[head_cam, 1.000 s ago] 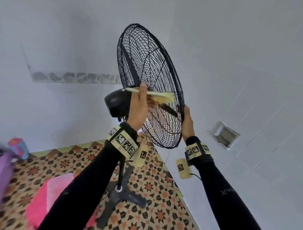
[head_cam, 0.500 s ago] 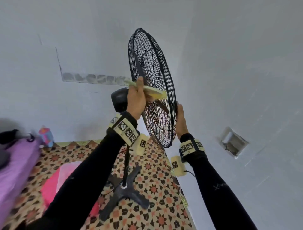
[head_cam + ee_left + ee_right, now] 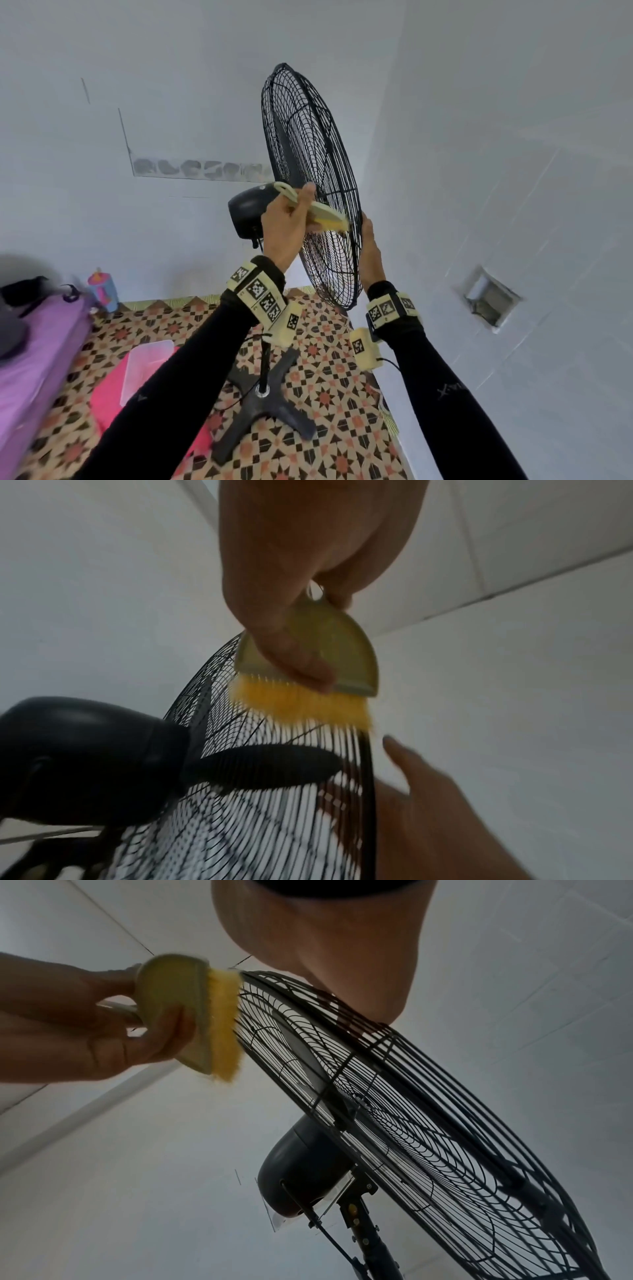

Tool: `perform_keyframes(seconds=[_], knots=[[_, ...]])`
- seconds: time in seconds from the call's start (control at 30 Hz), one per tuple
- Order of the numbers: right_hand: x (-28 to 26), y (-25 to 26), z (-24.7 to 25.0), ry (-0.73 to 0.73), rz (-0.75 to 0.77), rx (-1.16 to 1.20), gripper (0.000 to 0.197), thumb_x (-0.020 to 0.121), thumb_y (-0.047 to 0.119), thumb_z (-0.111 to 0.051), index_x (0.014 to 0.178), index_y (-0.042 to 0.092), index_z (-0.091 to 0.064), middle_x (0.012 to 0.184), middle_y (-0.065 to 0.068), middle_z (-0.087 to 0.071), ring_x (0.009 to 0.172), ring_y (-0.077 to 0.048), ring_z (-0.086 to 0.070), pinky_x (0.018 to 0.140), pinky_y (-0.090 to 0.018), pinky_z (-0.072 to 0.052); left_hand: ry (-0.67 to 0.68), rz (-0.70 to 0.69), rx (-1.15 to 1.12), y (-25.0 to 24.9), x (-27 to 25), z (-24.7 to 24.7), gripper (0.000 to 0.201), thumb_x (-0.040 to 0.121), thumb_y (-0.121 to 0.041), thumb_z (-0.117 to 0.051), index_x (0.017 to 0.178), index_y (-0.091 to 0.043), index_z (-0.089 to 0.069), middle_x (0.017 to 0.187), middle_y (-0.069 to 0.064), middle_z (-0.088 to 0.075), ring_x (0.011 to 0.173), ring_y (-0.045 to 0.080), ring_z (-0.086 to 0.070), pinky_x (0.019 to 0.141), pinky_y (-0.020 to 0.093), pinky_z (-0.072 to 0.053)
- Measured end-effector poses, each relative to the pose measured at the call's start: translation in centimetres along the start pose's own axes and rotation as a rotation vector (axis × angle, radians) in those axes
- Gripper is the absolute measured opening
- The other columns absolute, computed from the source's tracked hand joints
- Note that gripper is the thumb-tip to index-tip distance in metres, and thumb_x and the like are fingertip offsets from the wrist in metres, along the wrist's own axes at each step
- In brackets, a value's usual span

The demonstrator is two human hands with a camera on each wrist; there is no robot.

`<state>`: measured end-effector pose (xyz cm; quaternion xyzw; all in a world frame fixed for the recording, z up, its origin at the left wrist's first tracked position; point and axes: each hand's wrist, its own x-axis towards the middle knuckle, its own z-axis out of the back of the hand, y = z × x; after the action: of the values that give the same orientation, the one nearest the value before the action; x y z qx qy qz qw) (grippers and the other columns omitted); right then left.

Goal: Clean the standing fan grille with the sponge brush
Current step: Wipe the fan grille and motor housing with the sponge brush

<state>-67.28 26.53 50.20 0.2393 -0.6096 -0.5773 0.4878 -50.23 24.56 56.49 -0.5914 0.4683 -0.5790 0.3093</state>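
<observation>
Two hands work at the standing fan, whose grille serves as the landmark. Left of the grille and behind it sits the black motor housing, and just in front of that the left hand is curled around the handle of the sponge brush, its yellow bristle edge touching the rear wires near the rim. On the grille's right side, the right hand lies against the front face with fingers straight and spread, bracing it. Judged from this, the risk is a swaying fan head: a firm stroke from behind against a loose brace could tip the stand on the patterned floor, or the bristles could snag between wires and twist the brush out of the grasp. The head view alone shows the stand's cross base, the floor below the grille, and both wrists together. The left wrist view alone shows one finger laid along the brush head above the bristles and a blade inside the cage. The right wrist view alone shows the neck joint under the motor and the brush bristles meeting the wires at the grille's edge.
</observation>
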Motion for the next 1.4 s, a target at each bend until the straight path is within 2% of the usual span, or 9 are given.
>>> perform_keyframes(seconds=[0.13, 0.27, 0.47, 0.63, 0.9, 1.07, 1.2, 1.3, 1.4], knots=[[-0.1, -0.4, 0.0, 0.003, 0.018, -0.012, 0.064, 0.101, 0.07, -0.015, 0.156, 0.041, -0.031, 0.162, 0.011, -0.034, 0.147, -0.005, -0.031, 0.126, -0.045, -0.019, 0.137, 0.077, 0.123, 1.5, -2.3, 0.6, 0.031, 0.099, -0.04, -0.066, 0.095, -0.01, -0.074, 0.088, 0.01, -0.079, 0.073, 0.026, -0.078, 0.081, 0.054, -0.063], [0.0, -0.4, 0.0, -0.003, -0.011, -0.006, 0.064, 0.102, 0.069, -0.016, 0.156, 0.04, -0.032, 0.161, 0.011, -0.037, 0.148, -0.01, -0.032, 0.126, -0.045, -0.019, -0.086, -0.09, 0.091, -2.9, 2.3, 1.5, 0.035, 0.099, -0.041, -0.066, 0.097, -0.007, -0.073, 0.084, 0.008, -0.079, 0.072, 0.021, -0.078, 0.065, 0.037, -0.065], [-0.6, 0.4, -0.4, -0.046, 0.002, -0.038, 0.06, 0.106, 0.06, -0.016, 0.159, 0.035, -0.027, 0.165, 0.004, -0.03, 0.15, -0.014, -0.028, 0.125, -0.043, -0.017, -0.036, -0.07, 0.191, -0.2, 0.4, -0.3, 0.042, 0.099, -0.043, -0.065, 0.088, -0.004, -0.073, 0.07, 0.004, -0.076, 0.058, 0.017, -0.075, 0.046, 0.023, -0.057], [-0.9, 0.8, 0.3, -0.003, -0.049, 0.06, 0.063, 0.104, 0.064, -0.012, 0.158, 0.036, -0.028, 0.165, 0.005, -0.026, 0.15, -0.012, -0.023, 0.124, -0.043, -0.012, 0.018, 0.158, 0.2, 4.7, -4.5, -2.3, 0.049, 0.094, -0.052, -0.069, 0.084, -0.006, -0.077, 0.067, 0.004, -0.076, 0.059, 0.019, -0.075, 0.061, 0.034, -0.064], [-0.7, -2.0, 0.6, 0.046, -0.075, 0.036, 0.078, 0.086, 0.091, -0.019, 0.148, 0.049, -0.041, 0.151, 0.011, -0.05, 0.141, -0.013, -0.045, 0.122, -0.051, -0.028, 0.027, -0.001, -0.051, -2.8, 0.2, -0.4, 0.032, 0.092, -0.032, -0.078, 0.105, -0.004, -0.072, 0.098, 0.006, -0.079, 0.089, 0.023, -0.078, 0.091, 0.048, -0.061], [-2.1, 0.2, 0.5, -0.009, -0.077, 0.022, 0.079, 0.09, 0.078, -0.013, 0.156, 0.04, -0.031, 0.163, 0.001, -0.033, 0.149, -0.018, -0.029, 0.124, -0.045, -0.016, 0.268, 0.01, 0.071, 0.9, -3.4, 0.3, 0.027, 0.096, -0.025, -0.071, 0.111, -0.002, -0.072, 0.111, 0.007, -0.076, 0.091, 0.024, -0.076, 0.086, 0.033, -0.062], [-1.9, 0.0, 0.5, -0.003, -0.11, 0.048, 0.084, 0.084, 0.091, -0.016, 0.153, 0.047, -0.033, 0.163, 0.006, -0.032, 0.149, -0.018, -0.03, 0.124, -0.049, -0.018, 0.347, 0.152, 0.243, 4.4, -5.0, -1.1, 0.031, 0.093, -0.037, -0.076, 0.099, -0.007, -0.075, 0.091, 0.004, -0.08, 0.08, 0.021, -0.078, 0.088, 0.046, -0.063], [-2.1, 0.1, 1.0, 0.01, -0.104, 0.033, 0.069, 0.099, 0.071, -0.014, 0.158, 0.038, -0.029, 0.165, 0.003, -0.028, 0.151, -0.018, -0.025, 0.121, -0.039, -0.015, 0.275, 0.168, 0.183, 3.8, -4.1, -1.1, 0.038, 0.099, -0.041, -0.067, 0.109, -0.004, -0.068, 0.096, 0.007, -0.078, 0.079, 0.021, -0.077, 0.086, 0.047, -0.063], [-1.9, -0.1, 1.0, 0.011, -0.101, -0.024, 0.065, 0.1, 0.071, -0.015, 0.154, 0.041, -0.036, 0.161, 0.006, -0.038, 0.147, -0.016, -0.033, 0.125, -0.045, -0.018, 0.134, 0.05, 0.088, -0.1, -1.3, -0.4, 0.032, 0.109, -0.034, -0.048, 0.113, -0.003, -0.056, 0.09, 0.008, -0.07, 0.064, 0.012, -0.063, 0.062, 0.026, -0.055]])
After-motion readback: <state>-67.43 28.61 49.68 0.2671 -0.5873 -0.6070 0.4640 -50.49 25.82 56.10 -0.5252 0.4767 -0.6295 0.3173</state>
